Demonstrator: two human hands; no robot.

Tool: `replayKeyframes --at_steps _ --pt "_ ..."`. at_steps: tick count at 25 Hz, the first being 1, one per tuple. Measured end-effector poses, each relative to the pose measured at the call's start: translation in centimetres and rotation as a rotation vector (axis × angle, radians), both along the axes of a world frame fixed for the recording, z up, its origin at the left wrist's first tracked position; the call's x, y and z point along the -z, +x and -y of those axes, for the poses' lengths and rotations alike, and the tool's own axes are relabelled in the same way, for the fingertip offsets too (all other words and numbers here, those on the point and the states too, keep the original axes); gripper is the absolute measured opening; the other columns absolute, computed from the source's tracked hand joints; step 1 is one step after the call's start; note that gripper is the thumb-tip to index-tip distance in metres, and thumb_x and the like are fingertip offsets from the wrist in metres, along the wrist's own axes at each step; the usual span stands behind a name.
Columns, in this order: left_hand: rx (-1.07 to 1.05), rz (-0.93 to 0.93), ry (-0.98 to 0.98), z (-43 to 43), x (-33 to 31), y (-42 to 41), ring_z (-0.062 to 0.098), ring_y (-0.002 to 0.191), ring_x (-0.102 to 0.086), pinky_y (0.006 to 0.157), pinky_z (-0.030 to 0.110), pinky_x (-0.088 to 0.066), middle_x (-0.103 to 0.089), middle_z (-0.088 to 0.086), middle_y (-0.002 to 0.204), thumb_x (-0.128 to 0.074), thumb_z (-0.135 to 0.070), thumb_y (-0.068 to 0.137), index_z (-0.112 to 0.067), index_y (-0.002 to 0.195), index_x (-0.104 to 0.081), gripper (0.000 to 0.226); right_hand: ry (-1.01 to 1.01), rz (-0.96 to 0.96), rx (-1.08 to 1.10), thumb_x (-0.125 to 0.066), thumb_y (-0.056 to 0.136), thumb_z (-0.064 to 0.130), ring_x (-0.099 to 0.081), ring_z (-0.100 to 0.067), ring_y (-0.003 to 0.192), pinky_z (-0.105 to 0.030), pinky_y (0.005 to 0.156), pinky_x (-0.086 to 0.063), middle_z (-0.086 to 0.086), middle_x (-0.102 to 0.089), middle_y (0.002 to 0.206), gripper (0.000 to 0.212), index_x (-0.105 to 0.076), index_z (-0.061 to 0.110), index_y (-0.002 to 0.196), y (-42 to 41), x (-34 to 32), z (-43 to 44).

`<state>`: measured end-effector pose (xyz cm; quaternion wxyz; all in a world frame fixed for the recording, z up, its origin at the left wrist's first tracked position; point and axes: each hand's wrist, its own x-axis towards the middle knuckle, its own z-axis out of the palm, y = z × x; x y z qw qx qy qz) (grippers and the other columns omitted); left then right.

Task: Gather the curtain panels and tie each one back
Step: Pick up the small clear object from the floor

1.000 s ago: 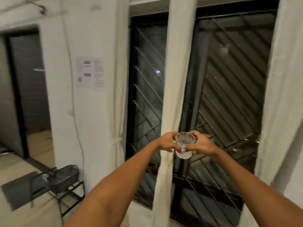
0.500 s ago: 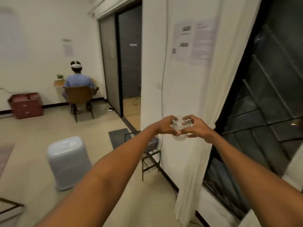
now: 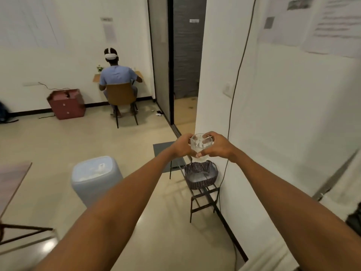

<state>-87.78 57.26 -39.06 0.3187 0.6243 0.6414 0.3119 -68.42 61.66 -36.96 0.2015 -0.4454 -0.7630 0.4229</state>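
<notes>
Both my hands hold a clear drinking glass (image 3: pixel 201 146) out in front of me at arm's length. My left hand (image 3: pixel 180 147) wraps its left side, and my right hand (image 3: pixel 217 147) wraps its right side with fingers curled round it. The glass stays upright, with something pale in its lower part. Only a strip of the white curtain (image 3: pixel 340 194) shows at the right edge; the window is out of view.
A dark wire basket (image 3: pixel 201 176) sits on a black metal stand (image 3: pixel 203 202) just below the glass, against the white wall (image 3: pixel 283 114). A pale blue-grey bin (image 3: pixel 95 178) stands on the floor to the left. A person sits on a chair (image 3: pixel 121 94) at the far wall, near a red cabinet (image 3: pixel 67 104).
My view has swung left, away from the window and curtains toward the room. Both hands kept hold of the glass throughout.
</notes>
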Motion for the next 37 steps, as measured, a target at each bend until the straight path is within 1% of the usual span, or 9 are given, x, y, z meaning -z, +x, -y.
replayKeyframes --at_steps 6,9,16,21,24,27,29,32,37 --pt "0.016 -0.056 -0.013 -15.0 4.9 -3.8 0.024 0.107 -0.063 0.093 0.045 -0.057 -0.065 0.006 0.12 -0.096 -0.011 0.058 -0.009 0.125 -0.057 0.078 0.062 0.106 0.043 -0.1 0.05 0.032 -0.062 -0.021 0.108 -0.03 0.08 -0.057 0.001 -0.06 0.121 0.1 -0.049 0.016 0.135 -4.7 4.7 -13.9" --pt "0.03 -0.088 -0.026 -22.1 10.1 -5.0 0.026 0.107 -0.064 0.093 0.046 -0.057 -0.066 0.008 0.119 -0.092 -0.013 0.066 -0.008 0.123 -0.058 0.067 0.041 0.129 0.09 -0.098 0.059 0.027 -0.061 -0.022 0.109 -0.025 0.079 -0.051 -0.001 -0.058 0.123 0.098 -0.042 0.013 0.138 -6.7 10.0 -20.2" --pt "0.064 -0.121 -0.185 -35.8 26.5 -6.7 0.032 0.12 -0.06 0.099 0.037 -0.047 -0.063 0.017 0.13 -0.085 -0.013 0.078 -0.002 0.131 -0.059 0.06 -0.083 0.21 0.191 -0.095 0.062 0.027 -0.059 -0.02 0.106 -0.033 0.09 -0.051 -0.002 -0.059 0.12 0.093 -0.043 0.012 0.138 -10.0 27.5 -33.6" --pt "-0.025 -0.059 -0.311 -40.1 39.6 -6.0 0.029 0.117 -0.062 0.097 0.034 -0.045 -0.067 0.015 0.125 -0.079 -0.006 0.081 -0.003 0.125 -0.062 0.048 -0.129 0.273 0.192 -0.093 0.063 0.017 -0.055 -0.022 0.109 -0.029 0.084 -0.041 -0.012 -0.054 0.127 0.084 -0.047 0.007 0.132 -10.7 41.3 -38.1" --pt "-0.054 -0.075 -0.381 -39.9 47.6 -5.6 0.028 0.112 -0.064 0.097 0.039 -0.05 -0.068 0.011 0.121 -0.081 -0.013 0.08 -0.007 0.124 -0.064 0.048 -0.172 0.375 0.136 -0.095 0.062 0.023 -0.058 -0.026 0.11 -0.039 0.088 -0.051 -0.011 -0.051 0.127 0.091 -0.04 0.011 0.133 -10.9 48.0 -38.3" --pt "0.019 -0.183 -0.473 -41.5 55.7 -5.8 0.027 0.119 -0.061 0.102 0.042 -0.05 -0.065 0.007 0.129 -0.074 -0.027 0.085 -0.016 0.132 -0.061 0.05 -0.187 0.496 0.021 -0.092 0.065 0.03 -0.061 -0.031 0.111 -0.041 0.088 -0.053 -0.012 -0.054 0.128 0.097 -0.032 0.01 0.138 -11.3 55.6 -39.8" --pt "0.08 -0.365 -0.451 -41.1 56.9 -6.4 0.026 0.117 -0.06 0.102 0.045 -0.047 -0.065 0.004 0.127 -0.073 -0.035 0.084 -0.019 0.13 -0.061 0.05 -0.158 0.569 -0.053 -0.091 0.068 0.033 -0.064 -0.031 0.108 -0.034 0.079 -0.048 -0.013 -0.056 0.128 0.1 -0.029 0.008 0.142 -11.7 56.9 -39.7" --pt "0.169 -0.675 -0.388 -41.6 59.7 -6.7 0.022 0.112 -0.055 0.104 0.043 -0.034 -0.066 -0.003 0.117 -0.073 -0.05 0.079 -0.026 0.123 -0.059 0.052 -0.139 0.665 -0.135 -0.092 0.067 0.037 -0.064 -0.033 0.108 -0.04 0.083 -0.053 -0.013 -0.053 0.13 0.1 -0.029 0.011 0.14 -12.5 60.1 -41.1" --pt "0.234 -0.853 -0.427 -41.2 60.8 -6.8 0.021 0.112 -0.056 0.113 0.044 -0.024 -0.069 -0.003 0.109 -0.068 -0.047 0.085 -0.026 0.116 -0.065 0.037 -0.154 0.747 -0.191 -0.089 0.071 0.029 -0.064 -0.035 0.105 -0.044 0.084 -0.055 -0.015 -0.051 0.128 0.096 -0.027 0.012 0.141 -13.5 62.4 -40.8"
